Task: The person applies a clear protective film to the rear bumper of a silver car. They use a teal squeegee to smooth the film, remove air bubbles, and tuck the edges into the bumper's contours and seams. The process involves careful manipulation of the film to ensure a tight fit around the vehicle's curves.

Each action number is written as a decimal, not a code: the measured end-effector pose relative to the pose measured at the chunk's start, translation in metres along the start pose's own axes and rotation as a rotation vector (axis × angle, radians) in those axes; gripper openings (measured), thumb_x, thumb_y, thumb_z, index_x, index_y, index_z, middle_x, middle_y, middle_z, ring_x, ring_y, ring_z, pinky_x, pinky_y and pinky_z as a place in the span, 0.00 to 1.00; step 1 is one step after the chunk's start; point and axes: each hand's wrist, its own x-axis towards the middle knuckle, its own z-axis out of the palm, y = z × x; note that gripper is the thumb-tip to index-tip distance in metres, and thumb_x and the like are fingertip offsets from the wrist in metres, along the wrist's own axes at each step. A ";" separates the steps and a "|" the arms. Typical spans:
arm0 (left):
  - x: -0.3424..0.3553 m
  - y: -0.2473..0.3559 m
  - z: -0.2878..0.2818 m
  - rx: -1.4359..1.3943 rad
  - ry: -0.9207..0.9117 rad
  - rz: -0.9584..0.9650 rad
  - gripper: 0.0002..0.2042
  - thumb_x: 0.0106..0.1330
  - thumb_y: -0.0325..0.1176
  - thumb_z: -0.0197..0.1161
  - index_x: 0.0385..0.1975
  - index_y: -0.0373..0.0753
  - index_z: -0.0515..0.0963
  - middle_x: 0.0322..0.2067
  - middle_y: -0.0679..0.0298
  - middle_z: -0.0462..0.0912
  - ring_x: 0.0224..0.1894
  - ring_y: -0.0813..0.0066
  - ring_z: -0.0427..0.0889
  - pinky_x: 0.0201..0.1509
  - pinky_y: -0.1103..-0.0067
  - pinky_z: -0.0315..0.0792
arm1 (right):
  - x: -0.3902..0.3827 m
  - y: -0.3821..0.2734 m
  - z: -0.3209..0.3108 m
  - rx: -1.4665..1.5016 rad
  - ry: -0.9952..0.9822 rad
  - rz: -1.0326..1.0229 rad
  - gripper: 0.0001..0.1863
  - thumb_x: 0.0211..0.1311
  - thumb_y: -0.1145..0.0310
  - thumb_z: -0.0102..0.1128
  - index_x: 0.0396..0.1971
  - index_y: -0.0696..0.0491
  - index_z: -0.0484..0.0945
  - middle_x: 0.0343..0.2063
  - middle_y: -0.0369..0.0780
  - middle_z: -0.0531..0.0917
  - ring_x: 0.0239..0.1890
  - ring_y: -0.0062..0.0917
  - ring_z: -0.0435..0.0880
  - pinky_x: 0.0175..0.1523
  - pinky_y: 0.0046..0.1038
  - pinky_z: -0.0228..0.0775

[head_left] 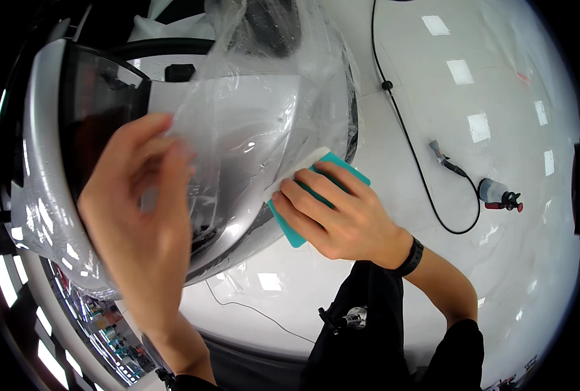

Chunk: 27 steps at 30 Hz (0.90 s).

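Observation:
A silver car panel is draped with clear, wet, wrinkled film. My right hand grips a teal squeegee with a pale edge, pressed against the film over the panel's lower right part. My left hand, blurred, is raised over the left side of the panel beside the hanging film. Its fingers are curled in near the film; what lies between their tips is too smeared to make out.
A black hose loops across the white floor on the right, near an air gun and a pump sprayer. A thin cable crosses below the car. My dark-clothed legs are at the bottom.

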 end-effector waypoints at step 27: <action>-0.011 -0.003 0.031 0.158 0.339 0.305 0.12 0.58 0.14 0.66 0.40 0.34 0.83 0.39 0.59 0.91 0.44 0.65 0.90 0.30 0.80 0.66 | 0.267 0.108 -0.030 0.056 -1.047 -0.060 0.06 0.53 0.73 0.60 0.31 0.47 0.83 0.38 0.29 0.79 0.55 0.25 0.75 0.56 0.36 0.67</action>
